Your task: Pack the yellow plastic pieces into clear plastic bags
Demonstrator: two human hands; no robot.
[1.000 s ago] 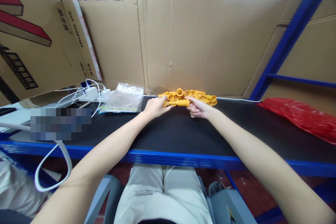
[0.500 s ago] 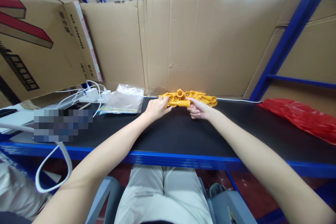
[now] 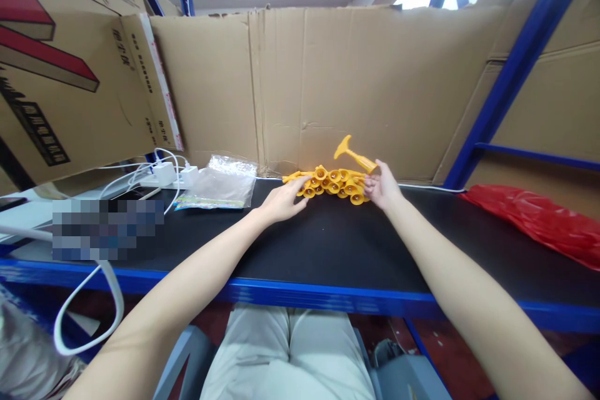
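Note:
A heap of yellow plastic trumpet-shaped pieces lies at the back of the black work surface, against the cardboard wall. My right hand is closed on one yellow piece, holding it tilted above the heap with its flared end to the upper left. My left hand rests at the heap's left end, fingers partly curled and touching the pieces there.
A clear plastic bag lies left of the heap. White chargers and cables sit further left. A red plastic bag lies at the right. Cardboard sheets wall the back; a blue shelf post stands at the right.
Both hands were holding one yellow piece level in front of the heap. Now my right hand has lifted a piece above the heap, and my left hand has let go and rests on the heap.

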